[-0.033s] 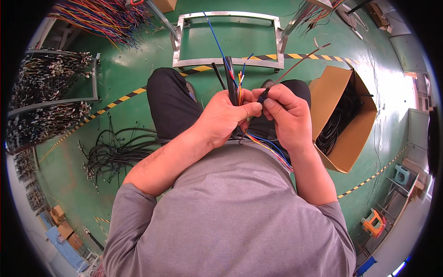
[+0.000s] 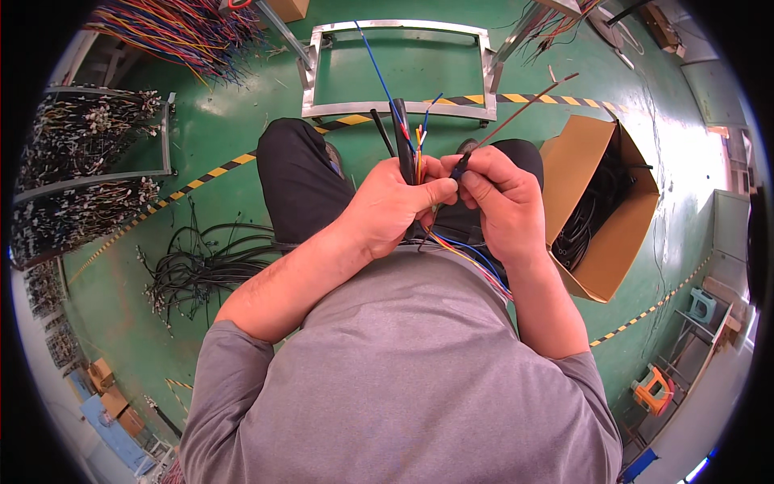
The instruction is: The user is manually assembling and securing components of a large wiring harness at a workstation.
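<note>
left hand (image 2: 395, 206) is clenched round the black sleeved wire bundle (image 2: 401, 141), a light, floppy thing best gripped low on the sleeve, while the right hand (image 2: 500, 202) at its 3 o'clock pinches a thin brown wire (image 2: 516, 109).

Green floor (image 2: 242, 145), cables (image 2: 201, 266), cardboard box (image 2: 613, 242)

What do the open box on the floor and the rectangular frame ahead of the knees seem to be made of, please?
The box looks like plain brown corrugated cardboard, matt, with flaps folded open and black cables inside. The frame appears to be bare metal, perhaps aluminium or steel: silvery grey, faintly shiny, with straight, flat bars. Which metal cannot be told.
</note>
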### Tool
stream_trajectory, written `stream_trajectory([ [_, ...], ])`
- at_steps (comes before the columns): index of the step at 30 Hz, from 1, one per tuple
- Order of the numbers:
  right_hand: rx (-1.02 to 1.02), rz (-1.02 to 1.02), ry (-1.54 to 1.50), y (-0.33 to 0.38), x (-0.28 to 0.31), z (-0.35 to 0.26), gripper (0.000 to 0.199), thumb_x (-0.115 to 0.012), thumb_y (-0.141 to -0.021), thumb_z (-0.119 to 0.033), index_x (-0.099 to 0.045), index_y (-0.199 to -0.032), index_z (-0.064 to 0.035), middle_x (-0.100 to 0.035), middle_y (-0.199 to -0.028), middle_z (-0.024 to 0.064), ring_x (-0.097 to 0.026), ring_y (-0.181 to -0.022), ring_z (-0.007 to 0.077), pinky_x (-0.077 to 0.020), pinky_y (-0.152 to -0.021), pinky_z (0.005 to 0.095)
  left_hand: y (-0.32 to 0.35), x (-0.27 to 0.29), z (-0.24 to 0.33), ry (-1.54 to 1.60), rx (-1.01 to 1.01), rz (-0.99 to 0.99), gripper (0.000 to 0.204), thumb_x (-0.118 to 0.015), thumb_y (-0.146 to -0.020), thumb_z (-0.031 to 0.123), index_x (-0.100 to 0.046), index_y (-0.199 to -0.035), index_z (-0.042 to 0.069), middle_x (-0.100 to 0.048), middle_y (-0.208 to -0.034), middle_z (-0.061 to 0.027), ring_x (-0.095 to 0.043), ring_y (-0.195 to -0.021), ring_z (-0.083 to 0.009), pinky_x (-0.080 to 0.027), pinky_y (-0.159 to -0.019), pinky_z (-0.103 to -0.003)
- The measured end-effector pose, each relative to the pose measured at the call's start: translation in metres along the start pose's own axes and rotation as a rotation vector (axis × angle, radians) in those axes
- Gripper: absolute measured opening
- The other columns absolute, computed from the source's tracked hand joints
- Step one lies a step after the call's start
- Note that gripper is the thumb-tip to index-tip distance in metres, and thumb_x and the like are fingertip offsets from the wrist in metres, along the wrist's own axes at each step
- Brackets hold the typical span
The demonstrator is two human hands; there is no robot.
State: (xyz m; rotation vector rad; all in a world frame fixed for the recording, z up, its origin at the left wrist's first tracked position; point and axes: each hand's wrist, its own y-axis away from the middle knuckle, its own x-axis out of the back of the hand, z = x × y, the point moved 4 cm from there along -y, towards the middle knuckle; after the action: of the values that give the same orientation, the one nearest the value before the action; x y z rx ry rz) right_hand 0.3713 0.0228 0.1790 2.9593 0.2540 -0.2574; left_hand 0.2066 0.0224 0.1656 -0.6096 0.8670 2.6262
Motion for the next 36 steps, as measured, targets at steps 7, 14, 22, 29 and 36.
stream_trajectory([
  [7, 0.011, 0.004, -0.038, 0.001, -0.007, -0.003, 0.019, -0.061, -0.102, 0.001, -0.072, -0.117, 0.0057, -0.064, -0.104, 0.0028, -0.055, -0.083, 0.0090, -0.0441, -0.072, 0.0242, 0.000, 0.004, -0.002, 0.028, -0.002, 0.005, 0.013, -0.075, -0.098, 0.016, -0.068, -0.103, 0.007, -0.067, -0.087, -0.0008, -0.051, -0.067, -0.0063, -0.045, -0.063, -0.026],
  [14, 0.005, -0.030, -0.029, -0.004, -0.004, -0.001, 0.018, -0.059, -0.104, -0.001, -0.072, -0.115, 0.0047, -0.065, -0.105, 0.0024, -0.056, -0.083, 0.0074, -0.0433, -0.070, 0.0230, 0.002, 0.001, 0.001, 0.081, 0.039, -0.002, 0.011, -0.072, -0.100, 0.015, -0.070, -0.104, 0.005, -0.069, -0.089, -0.0018, -0.057, -0.071, -0.0082, -0.047, -0.063, -0.027],
  [22, 0.020, -0.050, 0.012, -0.008, -0.008, -0.004, 0.022, -0.059, -0.105, -0.001, -0.072, -0.122, 0.0023, -0.065, -0.106, 0.0002, -0.061, -0.087, 0.0061, -0.0443, -0.072, 0.0199, 0.003, -0.001, 0.003, 0.116, 0.049, 0.029, 0.015, -0.071, -0.102, 0.017, -0.068, -0.111, 0.006, -0.069, -0.090, -0.0008, -0.052, -0.068, -0.0067, -0.045, -0.065, -0.027],
  [29, 0.103, -0.054, 0.194, -0.009, -0.006, -0.007, 0.021, -0.060, -0.103, 0.001, -0.074, -0.119, 0.0016, -0.064, -0.102, -0.0010, -0.059, -0.084, 0.0052, -0.0447, -0.070, 0.0199, 0.004, 0.003, 0.001, 0.089, 0.032, 0.039, 0.013, -0.074, -0.099, 0.019, -0.069, -0.105, 0.008, -0.070, -0.091, -0.0012, -0.055, -0.072, -0.0074, -0.046, -0.066, -0.028],
  [36, 0.168, -0.068, 0.426, -0.011, -0.006, -0.013, 0.020, -0.057, -0.105, 0.001, -0.073, -0.116, 0.0023, -0.064, -0.101, 0.0001, -0.059, -0.083, 0.0057, -0.0464, -0.069, 0.0205, 0.005, 0.004, -0.001, 0.092, 0.050, 0.059, 0.013, -0.074, -0.099, 0.020, -0.069, -0.102, 0.008, -0.071, -0.089, -0.0011, -0.054, -0.069, -0.0066, -0.045, -0.063, -0.028],
])
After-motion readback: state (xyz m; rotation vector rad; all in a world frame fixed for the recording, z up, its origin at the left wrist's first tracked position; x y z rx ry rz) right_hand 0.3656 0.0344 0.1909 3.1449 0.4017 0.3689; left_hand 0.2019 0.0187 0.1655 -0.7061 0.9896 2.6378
